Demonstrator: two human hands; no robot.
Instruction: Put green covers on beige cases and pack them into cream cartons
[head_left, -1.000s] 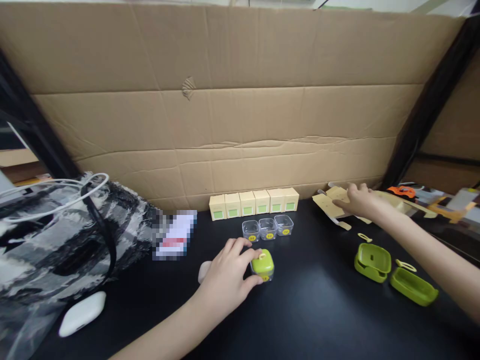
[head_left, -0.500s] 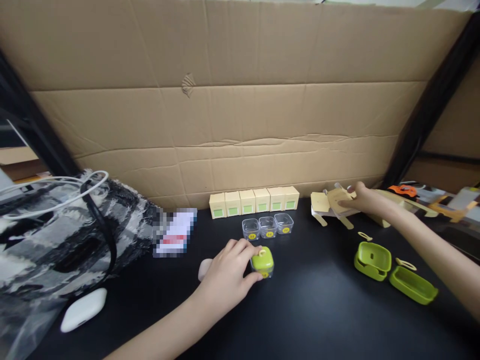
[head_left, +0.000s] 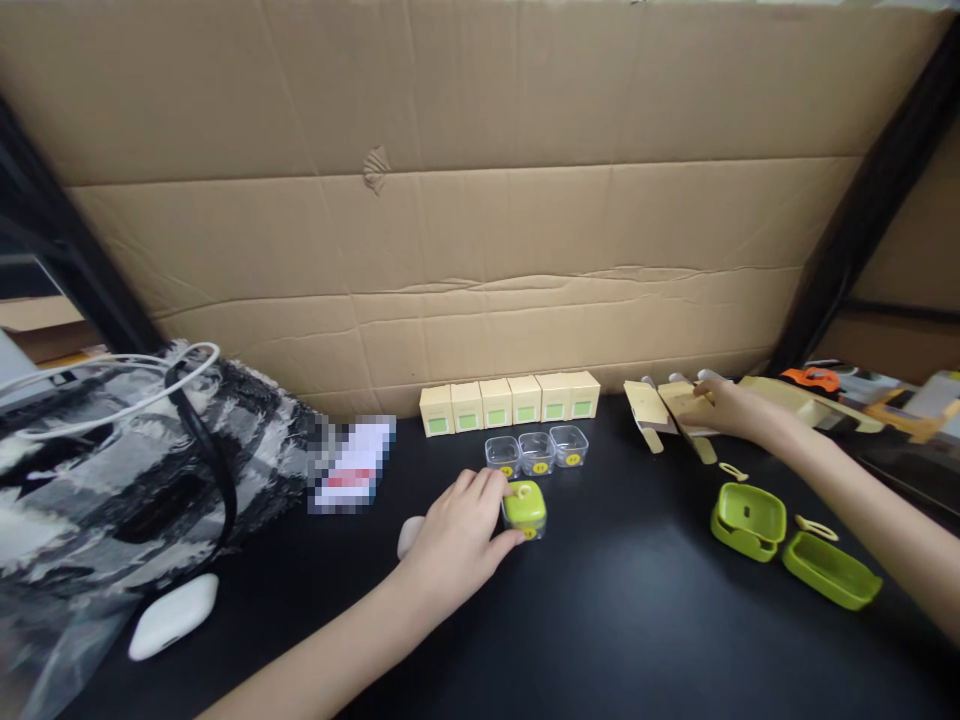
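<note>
My left hand [head_left: 466, 522] has its thumb and fingers closed on a small clear container [head_left: 534, 524] with a green lid [head_left: 526, 498], standing on the black table. A little ring handle tops the lid. Farther right, my right hand [head_left: 716, 408] pinches an opened cream carton [head_left: 682, 397] with its flaps out. Another opened cream carton [head_left: 643, 404] lies just left of it. Behind the lidded container, three clear lidless containers [head_left: 537, 453] with yellow stickers stand side by side. Part of a pale rounded object [head_left: 409, 536] shows beside my left hand.
Several small cream boxes [head_left: 496, 405] form a row against the cardboard wall [head_left: 480, 220]. Green plastic shells [head_left: 748, 520] and cream loops [head_left: 816, 528] lie under my right arm. At left are a white case [head_left: 174, 616], a grey-black fabric bag [head_left: 225, 450] and a white cable.
The lidded container has shifted slightly away from me with my left hand. Under my right hand, the opened cartons have tilted and spread a little; that hand moved slightly down.
</note>
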